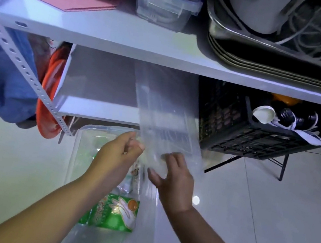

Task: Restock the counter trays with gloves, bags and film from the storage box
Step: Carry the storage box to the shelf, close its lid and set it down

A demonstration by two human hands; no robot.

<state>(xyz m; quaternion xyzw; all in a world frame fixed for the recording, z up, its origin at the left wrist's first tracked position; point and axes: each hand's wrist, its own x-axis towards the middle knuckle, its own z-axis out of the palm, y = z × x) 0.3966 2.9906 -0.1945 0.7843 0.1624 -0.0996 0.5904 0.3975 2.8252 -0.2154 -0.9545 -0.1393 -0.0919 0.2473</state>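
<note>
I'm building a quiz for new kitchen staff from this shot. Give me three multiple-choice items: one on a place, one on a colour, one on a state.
1. Where is the green glove pack?
A on the top shelf; B in the clear box; C on the pink board.
2. What colour is the crate to the right of the box?
A black; B red; C white.
3. How is the clear lid?
A closed on the box; B lifted, held by both hands; C flat on the floor.

Answers: 1 B, the pack lies between the box walls. 2 A, its lattice sides are black. 3 B, the left hand and right hand grip its lower edge above the open box.
</note>
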